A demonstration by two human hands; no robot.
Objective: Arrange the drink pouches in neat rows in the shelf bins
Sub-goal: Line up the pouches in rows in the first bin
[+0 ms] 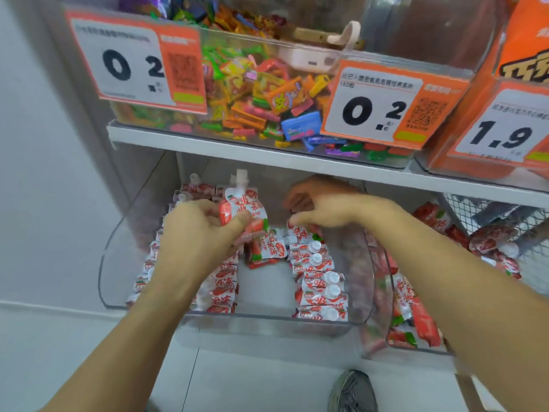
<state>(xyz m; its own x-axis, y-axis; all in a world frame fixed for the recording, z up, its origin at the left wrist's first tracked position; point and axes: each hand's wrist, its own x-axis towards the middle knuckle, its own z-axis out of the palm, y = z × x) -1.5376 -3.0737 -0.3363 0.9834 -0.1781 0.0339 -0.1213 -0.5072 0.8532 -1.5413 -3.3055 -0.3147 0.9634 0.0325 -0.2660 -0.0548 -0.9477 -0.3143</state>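
A clear plastic bin [267, 319] on the lower shelf holds red-and-white strawberry drink pouches. One row of pouches [221, 288] lies along the left side and another row [322, 281] along the right, caps showing. My left hand [199, 230] grips an upright pouch [242, 206] with its white spout up, above the bin's middle. My right hand [320, 208] reaches into the back of the bin, its fingertips on a pouch [300, 228] at the far end of the right row; the hand is blurred. A loose pouch [266, 249] lies between the rows.
A second clear bin [413, 310] to the right holds jumbled pouches, with a wire basket [502, 233] beyond it. The shelf above [267, 156] carries a bin of mixed candy with orange price tags [136, 58]. A white wall stands at left. My shoe [353, 392] is on the floor.
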